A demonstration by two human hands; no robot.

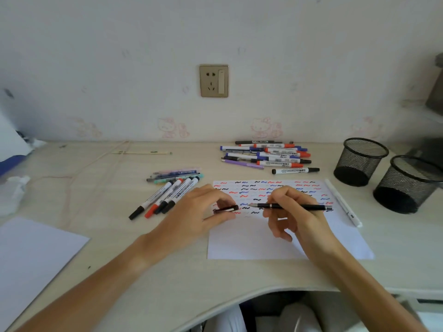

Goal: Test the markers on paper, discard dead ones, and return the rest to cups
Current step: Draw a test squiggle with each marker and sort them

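Note:
A white test paper (251, 245) covered with red, blue and black squiggles lies in front of me. My right hand (294, 212) grips a slim black pen (309, 207) with its bare nib pointing left, just above the paper. My left hand (203, 209) pinches the pen's dark cap (226, 209) a short way left of the nib. A pile of markers (268, 154) lies behind the paper. A smaller group of markers and pens (167, 190) lies to the left. Two empty black mesh cups (359, 161) (407, 185) stand at the right.
A white pen (342, 202) lies along the paper's right edge. Another white sheet (31, 255) sits at the front left. Crumpled tissue (14, 190) and a cord (96, 164) are at the left. The desk's curved front edge (239, 295) runs below my arms.

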